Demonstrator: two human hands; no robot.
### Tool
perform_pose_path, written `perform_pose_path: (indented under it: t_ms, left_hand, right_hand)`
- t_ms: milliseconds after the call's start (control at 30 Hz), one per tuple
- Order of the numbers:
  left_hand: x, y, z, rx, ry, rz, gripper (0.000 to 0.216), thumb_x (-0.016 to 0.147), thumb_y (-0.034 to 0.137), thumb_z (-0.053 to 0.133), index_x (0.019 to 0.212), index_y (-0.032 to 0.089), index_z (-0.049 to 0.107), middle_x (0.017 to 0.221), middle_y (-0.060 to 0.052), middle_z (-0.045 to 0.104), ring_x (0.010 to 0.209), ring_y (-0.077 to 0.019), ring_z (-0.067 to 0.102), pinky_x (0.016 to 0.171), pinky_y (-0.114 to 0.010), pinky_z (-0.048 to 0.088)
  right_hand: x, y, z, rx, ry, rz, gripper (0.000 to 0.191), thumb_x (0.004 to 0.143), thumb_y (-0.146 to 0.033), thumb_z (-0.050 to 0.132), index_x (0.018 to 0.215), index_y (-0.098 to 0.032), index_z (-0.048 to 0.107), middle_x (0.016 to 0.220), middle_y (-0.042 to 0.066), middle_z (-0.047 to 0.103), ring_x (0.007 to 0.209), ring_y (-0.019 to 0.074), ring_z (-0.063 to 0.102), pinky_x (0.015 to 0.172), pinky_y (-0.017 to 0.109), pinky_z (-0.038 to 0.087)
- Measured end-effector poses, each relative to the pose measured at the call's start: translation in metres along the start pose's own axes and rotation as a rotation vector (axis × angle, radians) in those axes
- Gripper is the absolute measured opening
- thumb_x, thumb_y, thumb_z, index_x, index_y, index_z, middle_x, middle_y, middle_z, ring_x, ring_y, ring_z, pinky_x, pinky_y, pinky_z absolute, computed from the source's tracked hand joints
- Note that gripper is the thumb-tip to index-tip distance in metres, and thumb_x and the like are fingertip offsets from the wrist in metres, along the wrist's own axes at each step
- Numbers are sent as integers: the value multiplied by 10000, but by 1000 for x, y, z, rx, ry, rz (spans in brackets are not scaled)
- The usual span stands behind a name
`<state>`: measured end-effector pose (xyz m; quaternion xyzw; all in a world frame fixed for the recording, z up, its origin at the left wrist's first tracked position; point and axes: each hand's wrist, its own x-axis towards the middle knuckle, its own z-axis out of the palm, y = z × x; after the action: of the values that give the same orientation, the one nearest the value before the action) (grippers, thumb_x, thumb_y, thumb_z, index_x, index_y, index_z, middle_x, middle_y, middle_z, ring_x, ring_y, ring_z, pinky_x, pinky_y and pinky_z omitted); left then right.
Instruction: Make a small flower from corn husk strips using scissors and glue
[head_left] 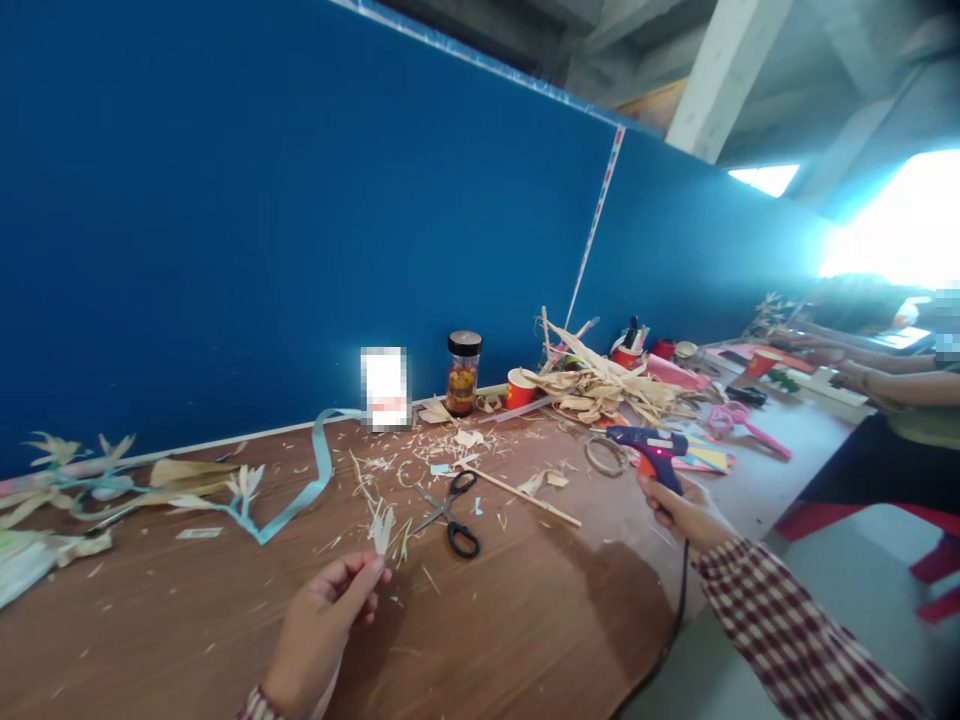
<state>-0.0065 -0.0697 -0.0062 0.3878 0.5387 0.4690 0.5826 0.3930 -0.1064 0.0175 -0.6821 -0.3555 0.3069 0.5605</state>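
My left hand (319, 625) is low in the middle of the view, its fingers pinched on a small pale husk flower (382, 528) held just above the brown table (525, 620). My right hand (686, 512) is further right, wrapped round the handle of a blue glue gun (646, 442) whose nozzle points left; a red light glows on it and its black cord (679, 600) hangs off the table edge. Black-handled scissors (452, 510) lie on the table between my hands, with a thin wooden stick (525, 495) beside them.
A pile of dry husk strips (607, 385), a red cup (519, 388), a jar with a black lid (463, 373), a light blue ribbon (311, 480) and finished husk flowers (112, 480) lie along the blue wall. Another person's arms (877, 375) work at the far right.
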Motion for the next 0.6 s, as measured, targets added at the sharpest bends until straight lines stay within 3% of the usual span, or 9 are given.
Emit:
perform_pose_path:
  t_ms: [100, 267, 600]
  left_hand:
    - [1, 0, -1, 21, -16, 1, 339, 548, 401, 690, 716, 119, 604, 597, -14, 595, 468, -84, 425, 439, -199, 350]
    - [4, -3, -4, 42, -35, -5, 343, 562, 409, 683, 732, 122, 604, 626, -22, 607, 483, -83, 431, 453, -197, 364]
    - [6, -9, -7, 41, -42, -4, 335, 559, 414, 685, 725, 132, 610, 606, -1, 591, 480, -79, 426, 447, -187, 361]
  right_hand:
    - [15, 9, 3, -142, -27, -96, 255, 581, -325, 665, 732, -175, 523, 569, -9, 531, 462, 119, 486, 403, 235, 403]
    - [43, 19, 9, -575, 38, -371, 269, 626, -312, 582, 820, -128, 545, 648, 31, 572, 558, 156, 509, 566, 310, 427]
    - [72, 36, 16, -682, 126, -375, 295, 534, -240, 595, 815, -150, 586, 674, 45, 614, 626, 197, 548, 615, 303, 402]
